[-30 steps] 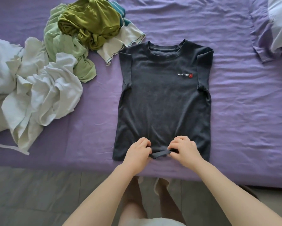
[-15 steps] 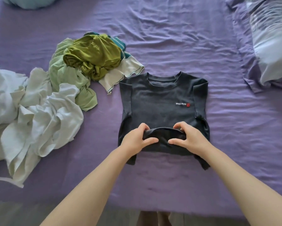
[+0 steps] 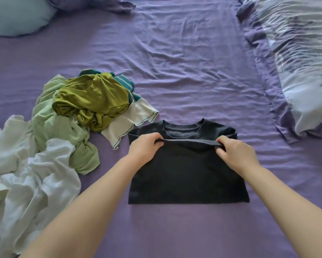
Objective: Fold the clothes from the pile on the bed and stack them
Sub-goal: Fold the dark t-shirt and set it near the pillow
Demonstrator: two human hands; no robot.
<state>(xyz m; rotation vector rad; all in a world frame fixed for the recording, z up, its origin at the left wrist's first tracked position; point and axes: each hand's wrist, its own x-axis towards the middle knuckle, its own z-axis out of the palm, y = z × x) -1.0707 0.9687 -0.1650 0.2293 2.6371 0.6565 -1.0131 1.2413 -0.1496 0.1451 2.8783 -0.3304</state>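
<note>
A dark grey T-shirt [image 3: 188, 175] lies on the purple bed sheet [image 3: 184, 71], doubled over so its bottom hem reaches up near the collar. My left hand [image 3: 144, 148] pinches the hem at its left end and my right hand [image 3: 236, 155] pinches it at its right end, holding the hem taut just below the neckline. The collar and shoulder tops still show beyond the hem. The unfolded pile lies to the left: an olive-green garment [image 3: 93, 101], a pale green one [image 3: 50, 127], a white striped-trim piece [image 3: 130, 121] and white clothes [image 3: 26, 179].
A light blue pillow [image 3: 16, 15] sits at the far left corner. A purple-frilled patterned pillow or duvet [image 3: 301, 71] runs along the right side. Wrinkled sheet stretches beyond and in front of the T-shirt.
Both hands carried the T-shirt's bottom hem from the near edge up over the body to the collar, and spread apart along it. The logo is now covered. The camera leaned further over the bed.
</note>
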